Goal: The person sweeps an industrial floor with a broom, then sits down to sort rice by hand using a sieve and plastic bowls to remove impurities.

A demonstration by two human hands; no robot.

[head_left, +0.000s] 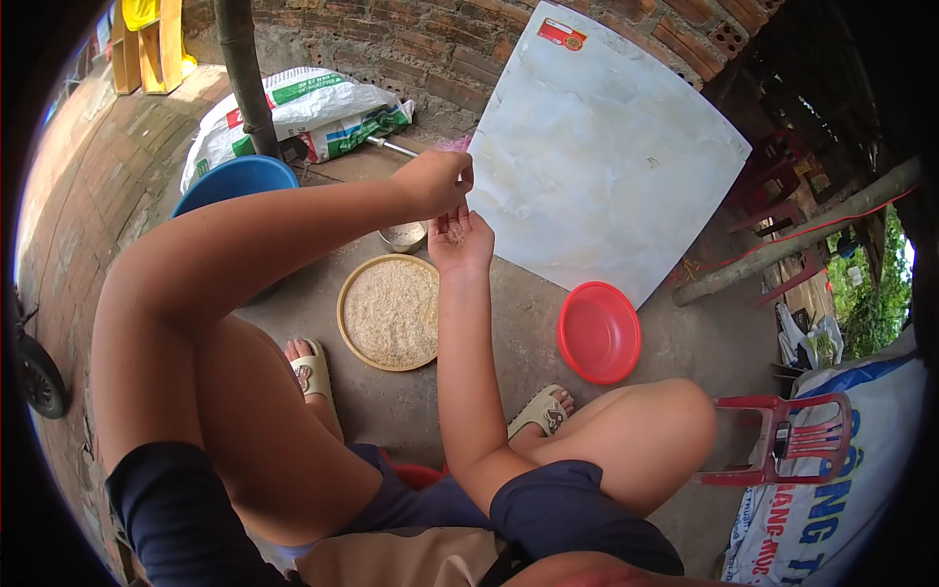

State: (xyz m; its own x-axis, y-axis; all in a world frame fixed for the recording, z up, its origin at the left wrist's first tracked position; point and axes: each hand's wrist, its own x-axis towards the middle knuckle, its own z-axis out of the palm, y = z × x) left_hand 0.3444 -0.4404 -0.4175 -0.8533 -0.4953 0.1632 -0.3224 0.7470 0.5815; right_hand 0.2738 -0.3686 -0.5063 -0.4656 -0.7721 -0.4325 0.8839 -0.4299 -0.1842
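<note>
My left hand (435, 183) reaches across with its fingers closed in a pinch just above my right hand. Whatever is between those fingers, if anything, is too small to make out. My right hand (462, 243) is turned palm up and cupped, with a few pale grains (456, 232) lying in it. Below it stands a round tray (341, 328) with a tan rim, spread with pale rice-like grains (389, 311). Just beyond the tray, partly behind my hands, a small round container (403, 236) holds more pale stuff.
A blue basin (235, 178) stands at left, partly behind my left arm. At right are a red basin (599, 333), a large marbled panel (606, 147) and a red plastic stool (782, 440). Printed sacks (323, 112) lie near a post (245, 73) by the brick wall.
</note>
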